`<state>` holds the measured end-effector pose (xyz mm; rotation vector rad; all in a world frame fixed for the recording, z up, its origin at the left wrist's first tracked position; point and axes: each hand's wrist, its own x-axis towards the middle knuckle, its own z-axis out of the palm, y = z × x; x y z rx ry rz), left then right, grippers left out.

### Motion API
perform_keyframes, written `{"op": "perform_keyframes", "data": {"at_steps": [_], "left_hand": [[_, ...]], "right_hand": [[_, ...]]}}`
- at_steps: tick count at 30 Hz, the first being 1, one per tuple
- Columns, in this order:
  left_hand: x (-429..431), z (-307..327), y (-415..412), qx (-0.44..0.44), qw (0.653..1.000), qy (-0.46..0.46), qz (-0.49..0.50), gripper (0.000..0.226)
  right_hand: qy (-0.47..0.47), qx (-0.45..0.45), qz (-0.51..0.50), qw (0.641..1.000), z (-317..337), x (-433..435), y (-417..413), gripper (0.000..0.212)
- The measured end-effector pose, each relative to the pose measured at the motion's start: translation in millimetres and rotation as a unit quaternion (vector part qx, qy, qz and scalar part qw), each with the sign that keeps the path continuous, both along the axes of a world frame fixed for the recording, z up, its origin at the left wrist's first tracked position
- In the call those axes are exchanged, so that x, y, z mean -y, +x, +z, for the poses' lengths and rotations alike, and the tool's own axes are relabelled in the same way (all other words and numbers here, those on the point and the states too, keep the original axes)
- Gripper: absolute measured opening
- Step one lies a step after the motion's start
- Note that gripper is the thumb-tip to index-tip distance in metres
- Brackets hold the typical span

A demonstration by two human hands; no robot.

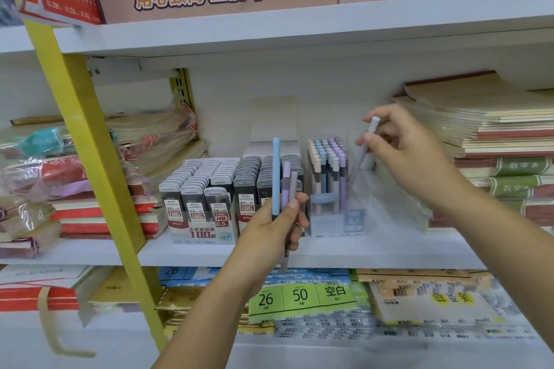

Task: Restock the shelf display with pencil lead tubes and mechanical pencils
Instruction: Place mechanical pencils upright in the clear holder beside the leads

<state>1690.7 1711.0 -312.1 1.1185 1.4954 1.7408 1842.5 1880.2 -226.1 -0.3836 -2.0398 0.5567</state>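
Nearest, the left hand [283, 225] was curled round three mechanical pencils [276, 177], one blue, one purple, one mauve-grey, held upright in front of the white shelf [389, 249]. Further in, the right hand [401, 144] pinched a single grey pencil [365, 150] between thumb and fingertips. It was tilted, tip pointing down into the clear display box [338, 222], right of the pastel pencils standing there. Left of the box stood two trays of pencil lead tubes [195, 189], marked 0.5 and 0.7. Stacked notebooks [494, 135] lay behind.
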Motion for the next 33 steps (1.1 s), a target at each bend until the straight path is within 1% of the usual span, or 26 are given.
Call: {"op": "perform_keyframes", "data": {"at_steps": [3,8,11,15,20,23,25,26,28,30,32,33], "left_hand": [[-2.8,-0.1,1.8,0.006,1.0,-0.001,-0.001,0.024],[-5.4,-1.8,1.2,0.012,1.0,0.0,-0.005,0.024],[-6.7,-2.5,0.0,0.014,1.0,0.001,-0.005,0.024],[-9.1,-5.3,-1.4,0.007,1.0,0.0,0.001,0.024],[-10.9,-6.8,-1.9,0.005,1.0,-0.005,-0.001,0.024],[-10.1,-5.9,-2.0,0.031,0.999,-0.003,-0.014,0.025],[-9.4,-4.4,-1.1,0.045,0.999,0.003,-0.027,0.025],[-8.7,-3.6,-0.2,0.048,0.998,0.005,-0.035,0.025],[-7.8,-1.8,0.5,0.053,0.997,0.012,-0.048,0.024],[-7.8,0.3,1.2,0.062,0.996,0.02,-0.065,0.024],[-9.6,2.2,1.5,0.064,0.994,0.027,-0.081,0.025],[-11.3,2.9,2.4,0.062,0.994,0.028,-0.087,0.025]], "right_hand": [[0.017,0.044,-0.018,0.999,-6.8,-2.5,-4.5,0.017],[0.015,0.108,-0.018,0.994,-18.7,-8.4,-9.7,0.019],[0.004,0.11,-0.013,0.994,-21.9,-10.4,-10.6,0.021],[0.023,0.112,-0.026,0.993,-20.6,-10.8,-11.7,0.026],[0.033,0.083,-0.04,0.995,-21.6,-10.4,-14.1,0.035],[0.043,0.098,-0.064,0.992,-28.3,-15.9,-16.2,0.026],[0.073,0.115,-0.105,0.985,-30.7,-20.8,-18.4,0.016],[0.079,0.125,-0.122,0.982,-31.1,-21.5,-19.4,0.015],[0.067,0.116,-0.137,0.982,-29.4,-16.0,-19.9,0.019],[0.051,0.062,-0.134,0.988,-27.6,-1.4,-17.2,0.023],[0.006,0.02,-0.074,0.997,-25.4,18.4,-16.2,0.02],[-0.045,0.026,-0.021,0.998,-24.2,28.0,-17.5,0.018]]}}
